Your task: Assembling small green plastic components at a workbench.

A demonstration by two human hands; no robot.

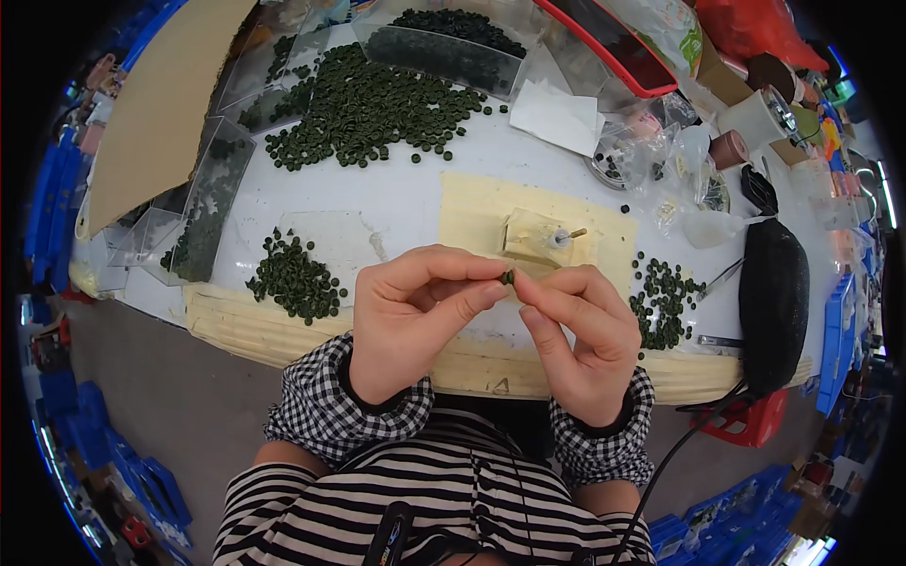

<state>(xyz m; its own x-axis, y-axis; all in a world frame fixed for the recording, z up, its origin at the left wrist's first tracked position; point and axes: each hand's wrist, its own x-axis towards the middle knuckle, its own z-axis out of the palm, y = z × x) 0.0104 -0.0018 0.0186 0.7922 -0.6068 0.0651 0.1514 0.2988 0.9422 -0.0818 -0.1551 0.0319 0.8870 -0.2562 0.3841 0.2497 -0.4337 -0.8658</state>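
At the middle of the view, a small dark green round piece (509,278) is between the fingertips of my two hands. My left hand (406,316) pinches it with thumb and forefinger. From the other side, my right hand (590,340) has its fingertips on the same piece, its fingers curled. Just beyond the hands stands a small block fixture (528,238) wrapped in yellowish tape, with a white nozzle-like part and a thin brass-coloured pin. Loose green pieces lie in a small pile (294,278) left of my left hand and in another pile (665,297) right of my right hand.
A large heap of green pieces (363,104) spreads at the back, beside clear trays (444,66). Cardboard (160,113) leans at the left. A red-cased phone (618,47), white paper (557,115), plastic bags and a black pouch (774,302) occupy the right. Tweezers (722,278) lie near the pouch.
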